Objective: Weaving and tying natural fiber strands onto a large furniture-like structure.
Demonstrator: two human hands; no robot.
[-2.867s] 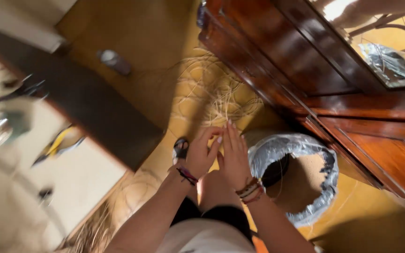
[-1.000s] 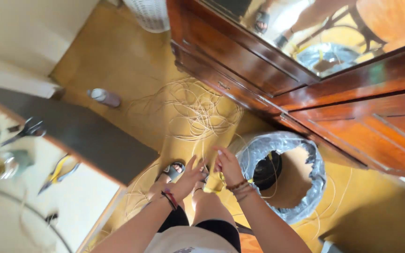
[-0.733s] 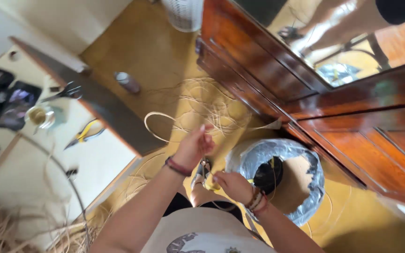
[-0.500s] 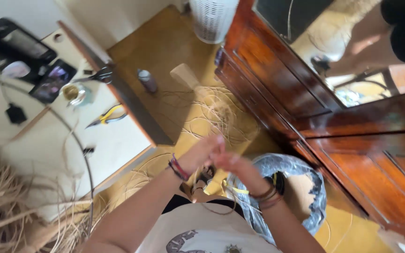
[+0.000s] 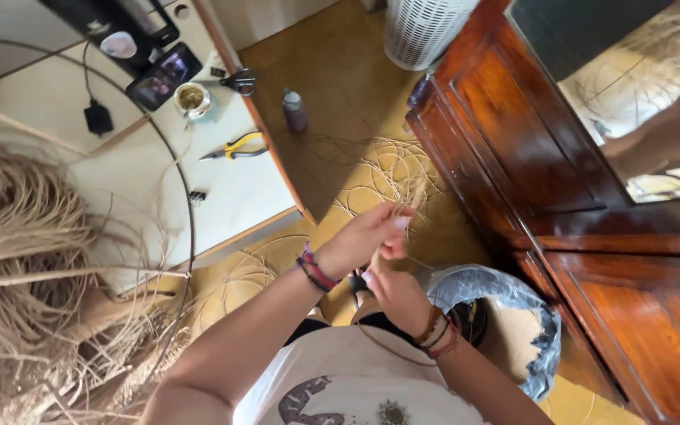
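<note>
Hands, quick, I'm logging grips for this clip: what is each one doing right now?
Left hand: closed, pinching a thin straw strand.
Right hand: closed around the same strand lower down, though what it grips is partly hidden.

Yellow-handled pliers point(image 5: 234, 147), scissors point(image 5: 239, 79) and a phone point(image 5: 164, 75) lie on the white table point(image 5: 143, 197).

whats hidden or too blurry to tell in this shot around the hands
- Head view: the left hand covers where its grip meets the straw strands.
- The right hand shows its back only; its grip is hidden.
- The bag-lined bin: contents too dark.
- The straw bundle is cut by the left edge.
</note>
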